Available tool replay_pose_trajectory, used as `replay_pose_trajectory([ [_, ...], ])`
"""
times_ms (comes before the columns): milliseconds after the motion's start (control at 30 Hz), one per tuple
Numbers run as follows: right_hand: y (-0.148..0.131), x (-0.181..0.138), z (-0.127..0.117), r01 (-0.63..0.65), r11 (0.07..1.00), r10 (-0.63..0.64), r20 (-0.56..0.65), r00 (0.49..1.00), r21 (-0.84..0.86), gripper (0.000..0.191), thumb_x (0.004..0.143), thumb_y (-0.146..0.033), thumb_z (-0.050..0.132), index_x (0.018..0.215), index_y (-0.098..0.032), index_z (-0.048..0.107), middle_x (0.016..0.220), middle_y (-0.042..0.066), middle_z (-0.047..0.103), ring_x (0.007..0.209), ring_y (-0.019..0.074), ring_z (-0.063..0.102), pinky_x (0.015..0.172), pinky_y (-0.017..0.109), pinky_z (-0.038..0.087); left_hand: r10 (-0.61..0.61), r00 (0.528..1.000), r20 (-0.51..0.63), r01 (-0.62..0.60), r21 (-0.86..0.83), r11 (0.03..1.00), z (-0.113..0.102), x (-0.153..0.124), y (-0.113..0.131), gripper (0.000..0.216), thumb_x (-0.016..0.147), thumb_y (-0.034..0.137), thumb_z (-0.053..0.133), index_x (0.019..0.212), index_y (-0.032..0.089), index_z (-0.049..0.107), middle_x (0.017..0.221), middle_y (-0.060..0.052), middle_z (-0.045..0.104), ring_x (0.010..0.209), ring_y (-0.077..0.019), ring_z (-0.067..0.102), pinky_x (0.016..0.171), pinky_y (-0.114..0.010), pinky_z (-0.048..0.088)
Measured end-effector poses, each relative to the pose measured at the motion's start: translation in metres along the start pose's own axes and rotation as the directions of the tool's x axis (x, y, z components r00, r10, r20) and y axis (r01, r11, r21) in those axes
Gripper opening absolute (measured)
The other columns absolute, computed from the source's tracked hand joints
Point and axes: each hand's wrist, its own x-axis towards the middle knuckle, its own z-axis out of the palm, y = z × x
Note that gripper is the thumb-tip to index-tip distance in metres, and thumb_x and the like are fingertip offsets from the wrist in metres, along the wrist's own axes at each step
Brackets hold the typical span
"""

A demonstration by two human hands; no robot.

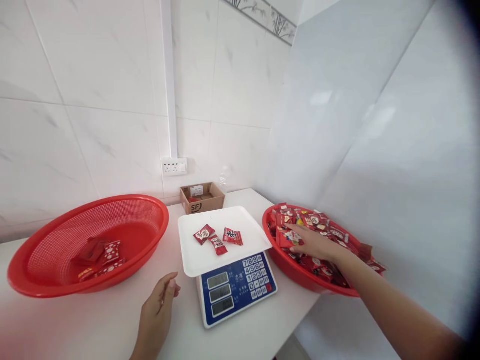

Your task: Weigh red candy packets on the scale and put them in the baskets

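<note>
My right hand (311, 241) reaches into the red basket (296, 280) on the right, which is heaped with small red snack packets. Its fingers are apart, and a red packet with a colourful picture (285, 238) lies between thumb and forefinger, touching them. My left hand (156, 305) is beside the scale, fingers curled in and thumb against them, with nothing visible in it. The digital scale (238, 285) carries a white tray (210, 262). On that tray lie three red packets: a left one (204, 234), a middle one (218, 245) and a right one (233, 236).
A large red mesh basket (150, 210) stands at the left, holding several red packets (111, 251). Behind the scale is a small open cardboard box (212, 204). A power socket (174, 167) is on the tiled wall; the white table's right edge runs beneath the right basket.
</note>
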Motion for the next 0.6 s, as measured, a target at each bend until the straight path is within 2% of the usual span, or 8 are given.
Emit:
replay_pose_trajectory([
  [67, 0.006, -0.004, -0.001, -0.054, 0.998, 0.054, 0.01, 0.998, -0.017, 0.073, 0.074, -0.031, 0.06, 0.142, -0.02, 0.037, 0.141, 0.013, 0.047, 0.125, 0.0302, 0.048, 0.098, 0.041, 0.041, -0.016, 1.0, -0.006, 0.016, 0.014, 1.0, 0.0, 0.001, 0.001, 0.064, 0.07, 0.073, 0.043, 0.102, 0.021, 0.061, 0.08, -0.004, 0.068, 0.081, -0.024, 0.068, 0.075, -0.034, 0.053],
  [200, 0.001, -0.004, -0.008, -0.148, 0.989, 0.149, -0.084, 0.985, 0.018, 0.056, 0.085, -0.024, 0.042, 0.141, -0.023, 0.039, 0.124, 0.009, 0.063, 0.11, 0.0264, 0.06, 0.09, 0.039, 0.046, -0.004, 1.0, -0.015, 0.004, 0.025, 1.0, -0.001, 0.001, 0.002, 0.063, 0.07, 0.073, 0.043, 0.101, 0.021, 0.061, 0.08, -0.004, 0.068, 0.081, -0.0242, 0.068, 0.075, -0.034, 0.053],
  [267, -0.004, -0.005, -0.01, -0.145, 0.989, 0.146, -0.052, 0.988, 0.019, 0.057, 0.085, -0.026, 0.043, 0.142, -0.025, 0.037, 0.117, 0.008, 0.067, 0.106, 0.0259, 0.062, 0.088, 0.038, 0.047, 0.008, 1.0, -0.016, -0.007, 0.023, 1.0, -0.001, 0.001, 0.002, 0.063, 0.071, 0.073, 0.043, 0.101, 0.021, 0.061, 0.08, -0.004, 0.067, 0.081, -0.0241, 0.068, 0.075, -0.034, 0.053],
  [333, -0.009, -0.008, -0.009, -0.086, 0.996, 0.087, 0.017, 0.996, -0.027, 0.064, 0.08, -0.03, 0.053, 0.142, -0.027, 0.038, 0.125, 0.007, 0.062, 0.111, 0.0272, 0.059, 0.088, 0.037, 0.047, 0.013, 1.0, -0.017, -0.013, 0.018, 1.0, -0.001, 0.001, 0.001, 0.062, 0.072, 0.073, 0.043, 0.102, 0.021, 0.061, 0.08, -0.004, 0.067, 0.081, -0.024, 0.068, 0.075, -0.034, 0.053],
  [400, -0.013, -0.01, -0.005, -0.07, 0.992, 0.075, 0.041, 0.996, -0.103, 0.065, 0.078, -0.026, 0.055, 0.141, -0.029, 0.04, 0.135, 0.006, 0.054, 0.115, 0.0284, 0.056, 0.087, 0.037, 0.047, 0.012, 1.0, -0.013, -0.012, 0.01, 1.0, -0.001, 0.001, 0.001, 0.062, 0.072, 0.072, 0.043, 0.102, 0.02, 0.061, 0.08, -0.004, 0.067, 0.081, -0.0239, 0.068, 0.075, -0.034, 0.053],
  [500, -0.013, -0.01, -0.001, -0.157, 0.97, 0.157, -0.014, 0.987, -0.185, 0.059, 0.082, -0.014, 0.039, 0.139, -0.026, 0.043, 0.129, 0.01, 0.059, 0.108, 0.0307, 0.061, 0.083, 0.042, 0.048, 0.021, 1.0, -0.012, -0.021, -0.005, 1.0, 0.0, 0.001, 0.001, 0.062, 0.073, 0.072, 0.044, 0.102, 0.02, 0.062, 0.08, -0.004, 0.067, 0.08, -0.0236, 0.068, 0.075, -0.034, 0.053],
  [600, -0.012, -0.005, -0.006, -0.187, 0.973, 0.172, -0.117, 0.978, -0.132, 0.055, 0.083, -0.014, 0.033, 0.135, -0.023, 0.049, 0.113, 0.013, 0.068, 0.097, 0.033, 0.065, 0.078, 0.047, 0.048, 0.042, 0.999, -0.015, -0.043, -0.041, 0.998, 0.0, 0.001, 0.002, 0.059, 0.074, 0.07, 0.045, 0.1, 0.019, 0.062, 0.078, -0.004, 0.066, 0.078, -0.0225, 0.068, 0.075, -0.034, 0.053],
])
